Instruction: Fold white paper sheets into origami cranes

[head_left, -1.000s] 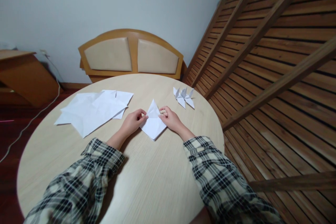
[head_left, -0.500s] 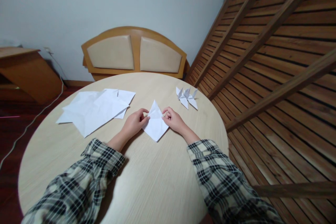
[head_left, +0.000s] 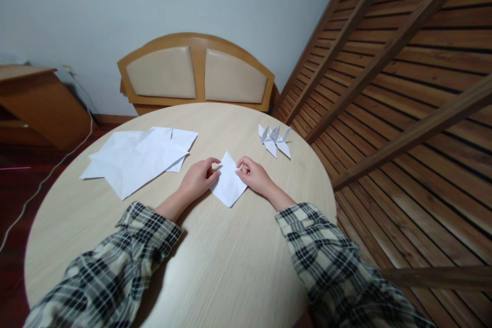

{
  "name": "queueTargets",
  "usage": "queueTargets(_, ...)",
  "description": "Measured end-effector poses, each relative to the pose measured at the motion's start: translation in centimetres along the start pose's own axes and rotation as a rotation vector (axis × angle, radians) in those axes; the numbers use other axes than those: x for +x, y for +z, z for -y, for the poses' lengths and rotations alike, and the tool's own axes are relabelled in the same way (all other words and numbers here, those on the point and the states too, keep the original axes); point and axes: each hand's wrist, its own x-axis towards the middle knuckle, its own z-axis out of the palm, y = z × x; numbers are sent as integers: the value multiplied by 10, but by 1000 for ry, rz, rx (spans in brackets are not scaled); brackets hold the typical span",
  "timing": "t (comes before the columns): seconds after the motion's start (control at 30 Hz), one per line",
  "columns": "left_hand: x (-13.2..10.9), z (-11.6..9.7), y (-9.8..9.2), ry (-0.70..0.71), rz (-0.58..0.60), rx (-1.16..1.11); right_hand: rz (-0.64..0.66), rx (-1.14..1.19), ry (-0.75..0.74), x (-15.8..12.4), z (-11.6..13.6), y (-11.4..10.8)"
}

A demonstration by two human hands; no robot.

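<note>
A white sheet of paper, folded into a diamond [head_left: 229, 187], lies on the table in front of me with one corner pointing away and one toward me. At its left edge is my left hand [head_left: 200, 179], thumb on or against the paper and forefinger apart from the thumb. My right hand [head_left: 253, 175] pinches the upper right edge of the folded paper between thumb and forefinger, its other fingers curled in. Several folded white paper cranes [head_left: 274, 138] stand close together beyond my right hand. Loose white paper sheets [head_left: 142, 159] overlap to the left of my left hand.
The round pale wooden table [head_left: 215, 266] carries all the paper. Behind it stands a wooden headboard [head_left: 200, 56] with cream panels. A slatted wooden frame [head_left: 403, 113] leans along the right side. A desk [head_left: 38, 107] and a white cable [head_left: 49, 166] are on the left.
The far corner of the diamond, narrow and raised before, now looks flatter and wider. My left forefinger and thumb have parted. The view has shifted slightly.
</note>
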Motion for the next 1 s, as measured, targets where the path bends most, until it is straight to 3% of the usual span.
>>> queueTargets(0.2,-6,-13,-1,253,-75,240,-26,8,2,1,-3,1)
queueTargets(0.33,-13,-21,5,328,10,242,-17,20,15,1,-4,1)
queueTargets(0.5,-15,-13,12,314,94,184,21,89,13,0,-1,-3)
queueTargets(0.67,-15,-7,6,324,159,136,165,183,26,-1,2,-17)
queueTargets(1.0,-16,-5,1,319,236,105,266,140,-74,0,-2,-34)
